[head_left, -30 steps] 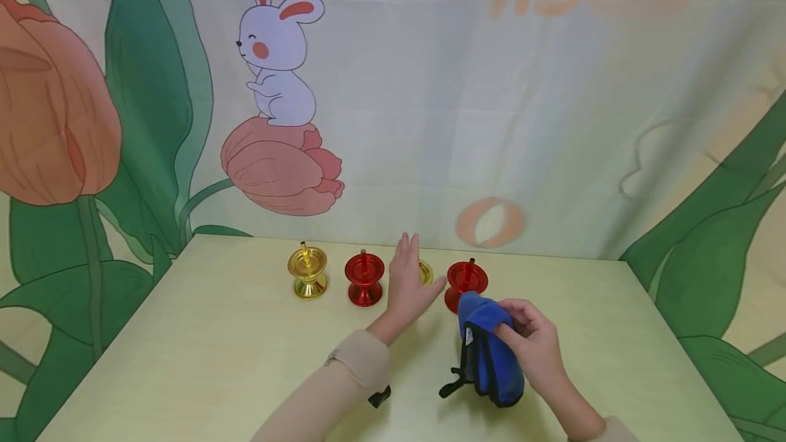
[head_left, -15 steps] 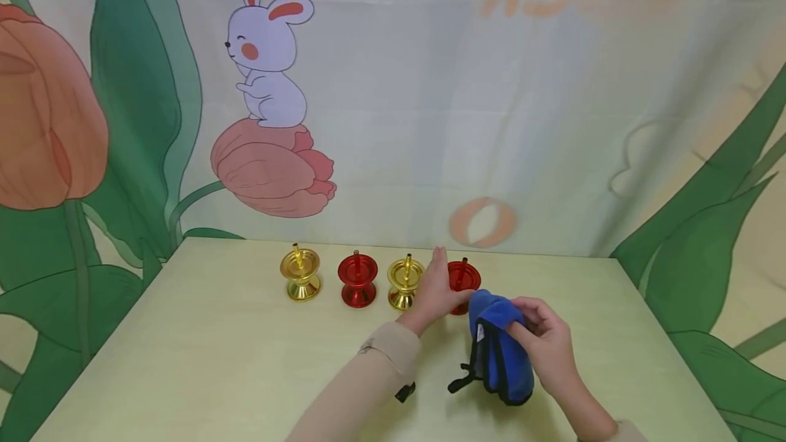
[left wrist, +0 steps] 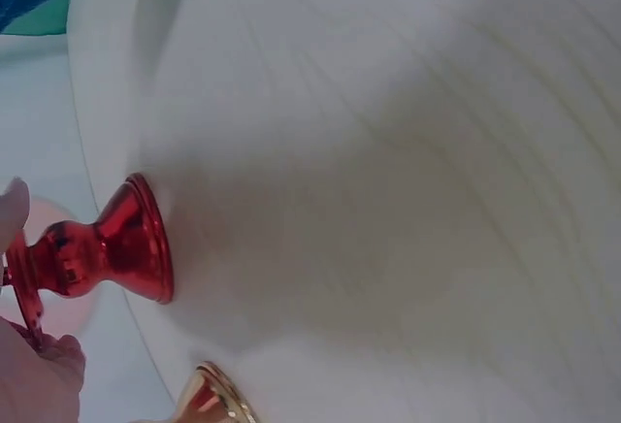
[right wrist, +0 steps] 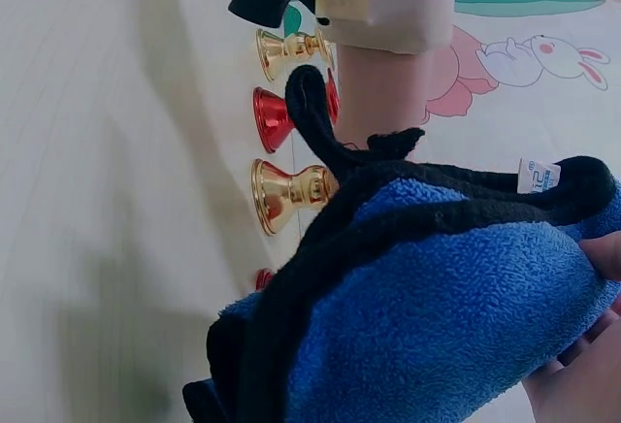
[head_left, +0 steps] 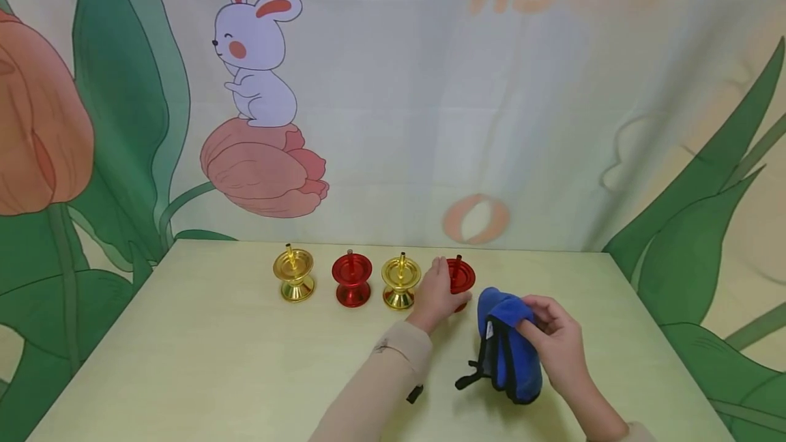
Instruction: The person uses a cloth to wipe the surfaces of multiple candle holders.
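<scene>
At the right end of a row stands a red metal candle holder (head_left: 463,277) with a dish-like top and flared base. My left hand (head_left: 433,297) is at its left side; in the left wrist view, the thumb and fingers lie on both sides of the holder's upper dish (left wrist: 29,292). The right hand (head_left: 561,340) pinches a folded blue plush cloth (head_left: 518,353) with black edging, a strap and a small white label. The cloth hangs over the table, in front of the red holder. Its folds hide some of my right fingers.
To the left along the table's back edge stand a gold holder (head_left: 401,282), another red holder (head_left: 352,280) and another gold holder (head_left: 295,275). A black strap end (head_left: 415,394) hangs by the left sleeve. A printed curtain (head_left: 381,121) rises behind the table (head_left: 184,360).
My left hand has moved right, past the nearer gold holder, to the rightmost red holder, with thumb and fingers around its dish. The right hand keeps its hold on the blue cloth.
</scene>
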A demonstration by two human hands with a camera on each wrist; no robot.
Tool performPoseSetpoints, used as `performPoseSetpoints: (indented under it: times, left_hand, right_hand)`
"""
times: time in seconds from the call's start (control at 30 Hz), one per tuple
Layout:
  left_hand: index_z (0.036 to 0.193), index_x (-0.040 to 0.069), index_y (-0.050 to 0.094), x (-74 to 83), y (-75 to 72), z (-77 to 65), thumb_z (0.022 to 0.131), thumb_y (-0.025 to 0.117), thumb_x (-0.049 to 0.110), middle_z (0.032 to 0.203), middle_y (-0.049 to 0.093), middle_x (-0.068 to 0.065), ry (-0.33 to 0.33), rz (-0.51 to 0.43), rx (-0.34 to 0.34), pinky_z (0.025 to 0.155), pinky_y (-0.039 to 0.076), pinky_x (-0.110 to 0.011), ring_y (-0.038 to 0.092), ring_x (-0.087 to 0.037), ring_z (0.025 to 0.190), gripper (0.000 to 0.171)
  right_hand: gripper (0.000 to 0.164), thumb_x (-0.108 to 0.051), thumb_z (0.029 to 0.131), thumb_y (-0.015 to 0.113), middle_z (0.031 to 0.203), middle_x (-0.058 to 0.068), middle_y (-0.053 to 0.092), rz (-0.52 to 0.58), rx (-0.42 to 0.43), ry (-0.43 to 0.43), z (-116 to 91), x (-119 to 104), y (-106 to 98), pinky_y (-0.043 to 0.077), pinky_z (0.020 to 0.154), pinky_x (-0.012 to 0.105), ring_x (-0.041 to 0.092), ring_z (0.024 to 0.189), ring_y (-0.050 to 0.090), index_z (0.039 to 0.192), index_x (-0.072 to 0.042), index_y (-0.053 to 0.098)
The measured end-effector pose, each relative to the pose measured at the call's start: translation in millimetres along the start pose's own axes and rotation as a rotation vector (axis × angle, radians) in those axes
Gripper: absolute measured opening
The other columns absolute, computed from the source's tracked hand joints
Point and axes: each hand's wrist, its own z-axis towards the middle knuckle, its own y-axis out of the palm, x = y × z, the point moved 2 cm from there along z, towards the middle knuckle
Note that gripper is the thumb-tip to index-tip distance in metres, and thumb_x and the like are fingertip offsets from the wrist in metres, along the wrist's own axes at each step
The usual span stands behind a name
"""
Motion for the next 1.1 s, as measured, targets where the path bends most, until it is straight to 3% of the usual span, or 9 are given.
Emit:
performPoseSetpoints:
  times: [0.17, 0.4, 0.73, 0.93, 1.1]
  left_hand:
    - [0.134, 0.004, 0.034, -4.8, 3.3, -1.2, 0.073, 0.068, 0.039, 0.129, 0.046, -0.008, 0.051, -0.009, 0.052, 0.090, 0.045, -0.034, 0.048, -0.022, 0.114, 0.078]
    - [0.137, 0.005, 0.028, -1.6, 6.1, -4.5, 0.073, 0.066, 0.048, 0.142, 0.031, -0.012, 0.025, -0.073, 0.037, 0.095, 0.041, -0.040, 0.037, -0.027, 0.125, 0.086]
    - [0.130, 0.007, 0.040, -3.2, 3.6, -8.8, 0.070, 0.068, 0.048, 0.121, 0.052, -0.006, 0.031, -0.038, 0.105, 0.084, 0.049, -0.035, 0.052, -0.021, 0.106, 0.078]
    - [0.126, 0.009, 0.045, -10.4, -0.7, -22.0, 0.069, 0.069, 0.049, 0.114, 0.055, -0.003, 0.157, -0.040, 0.168, 0.079, 0.051, -0.030, 0.054, -0.019, 0.101, 0.074]
    - [0.123, 0.012, 0.047, -15.4, -17.0, -41.8, 0.068, 0.070, 0.047, 0.116, 0.055, -0.001, 0.289, -0.029, 0.196, 0.080, 0.050, -0.029, 0.053, -0.017, 0.103, 0.070]
  right_hand:
    - [0.023, 0.003, 0.078, 0.062, 0.084, -0.020, 0.064, 0.001, 0.001, 0.006, 0, 1, -1, 0.048, 0.067, 0.012, -0.002, 0.078, 0.059, 0.099, 0.007, 0.053]
    - [0.025, 0.002, 0.078, 0.062, 0.084, -0.019, 0.064, 0.016, -0.007, 0.036, -1, 2, 2, 0.048, 0.067, 0.013, -0.002, 0.078, 0.059, 0.101, 0.007, 0.052]
    - [0.023, 0.003, 0.078, 0.061, 0.083, -0.020, 0.064, -0.001, 0.000, 0.035, -1, 0, 2, 0.048, 0.066, 0.013, -0.002, 0.077, 0.059, 0.100, 0.006, 0.053]
    - [0.021, 0.007, 0.078, 0.059, 0.082, -0.018, 0.065, 0.071, 0.030, -0.009, 3, -7, -4, 0.049, 0.065, 0.013, -0.002, 0.075, 0.060, 0.094, -0.004, 0.057]
    - [0.023, 0.007, 0.078, 0.059, 0.082, -0.016, 0.066, 0.142, 0.046, -0.020, 8, -12, -11, 0.049, 0.064, 0.012, -0.001, 0.074, 0.061, 0.092, -0.012, 0.058]
